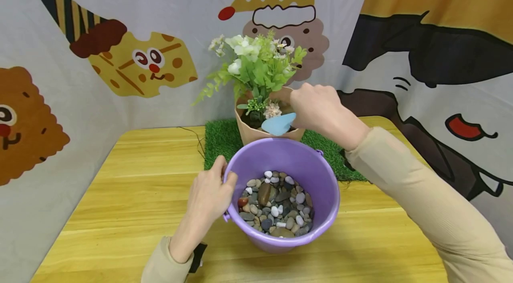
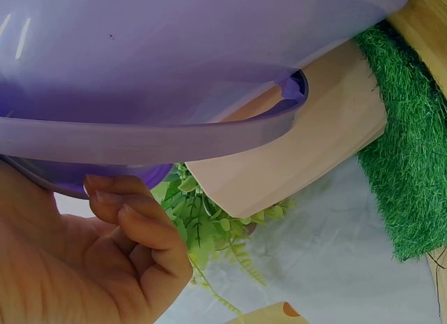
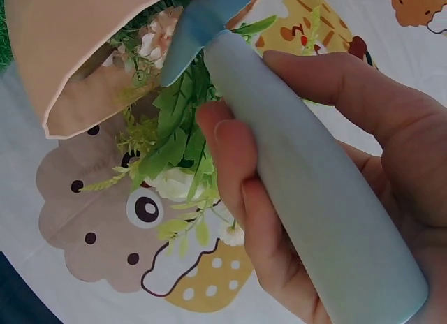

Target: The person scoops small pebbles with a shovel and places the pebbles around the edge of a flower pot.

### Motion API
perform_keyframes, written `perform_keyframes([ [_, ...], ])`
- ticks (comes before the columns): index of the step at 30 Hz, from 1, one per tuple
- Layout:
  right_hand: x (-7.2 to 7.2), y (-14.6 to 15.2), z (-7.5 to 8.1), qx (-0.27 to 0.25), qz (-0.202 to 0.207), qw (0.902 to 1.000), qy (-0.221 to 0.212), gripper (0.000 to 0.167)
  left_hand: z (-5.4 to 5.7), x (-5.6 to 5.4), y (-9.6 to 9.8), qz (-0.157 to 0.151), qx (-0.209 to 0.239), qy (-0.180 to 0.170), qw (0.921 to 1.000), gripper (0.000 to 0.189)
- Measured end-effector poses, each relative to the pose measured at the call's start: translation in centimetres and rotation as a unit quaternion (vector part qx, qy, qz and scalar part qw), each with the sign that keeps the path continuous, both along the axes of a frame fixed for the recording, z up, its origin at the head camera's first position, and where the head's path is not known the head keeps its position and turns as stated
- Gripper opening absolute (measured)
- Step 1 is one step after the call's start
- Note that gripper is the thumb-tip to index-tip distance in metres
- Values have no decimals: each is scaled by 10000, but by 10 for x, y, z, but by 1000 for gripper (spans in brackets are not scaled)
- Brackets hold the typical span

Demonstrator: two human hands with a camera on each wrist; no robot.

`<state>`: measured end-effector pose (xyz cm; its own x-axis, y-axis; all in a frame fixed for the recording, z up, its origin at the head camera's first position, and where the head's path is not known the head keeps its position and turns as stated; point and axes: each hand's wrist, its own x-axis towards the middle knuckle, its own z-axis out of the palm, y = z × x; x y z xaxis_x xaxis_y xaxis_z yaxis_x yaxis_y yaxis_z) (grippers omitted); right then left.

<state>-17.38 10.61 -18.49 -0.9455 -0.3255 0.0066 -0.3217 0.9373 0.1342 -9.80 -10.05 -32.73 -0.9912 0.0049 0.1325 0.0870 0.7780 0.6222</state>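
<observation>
My left hand [image 1: 210,192] grips the left rim of a purple bucket [image 1: 325,185], fingers curled at its edge. Pebbles [image 1: 280,205] of mixed greys, browns and whites cover the bucket's bottom. My right hand [image 1: 318,107] holds a blue garden trowel [image 1: 279,124] over the front edge of a beige flowerpot [image 1: 249,133]. In the right wrist view, fingers and thumb wrap its thick pale handle [image 3: 307,177]. Green leaves with white flowers [image 1: 256,62] rise from the pot. The pot's inside is mostly hidden by the leaves and blade.
The flowerpot stands behind the bucket on a mat of artificial grass [image 1: 221,140]. Both are on a yellow wooden table [image 1: 132,203]. A cloth [image 1: 168,109] with cartoon figures hangs behind the table. The bucket's handle [image 2: 174,139] hangs down along its outside.
</observation>
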Motion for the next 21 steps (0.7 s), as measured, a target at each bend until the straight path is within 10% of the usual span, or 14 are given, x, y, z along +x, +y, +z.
perform_keyframes([
  [4, 13, 8, -2, -281, 60, 9992, 272, 66, 0, 0, 0, -13, 34, -23, 10000, 9],
  [8, 28, 18, -3, -476, 8, 9976, 497, 14, 0, 0, 0, -12, 80, -69, 9999, 9],
  [11, 41, 27, -3, -614, 23, 9964, 591, 36, 0, 0, 0, 0, 71, -76, 9999, 9],
  [21, 66, 38, -15, -473, 276, 9979, 334, 26, 0, 0, 0, 24, 21, -82, 10000, 10],
])
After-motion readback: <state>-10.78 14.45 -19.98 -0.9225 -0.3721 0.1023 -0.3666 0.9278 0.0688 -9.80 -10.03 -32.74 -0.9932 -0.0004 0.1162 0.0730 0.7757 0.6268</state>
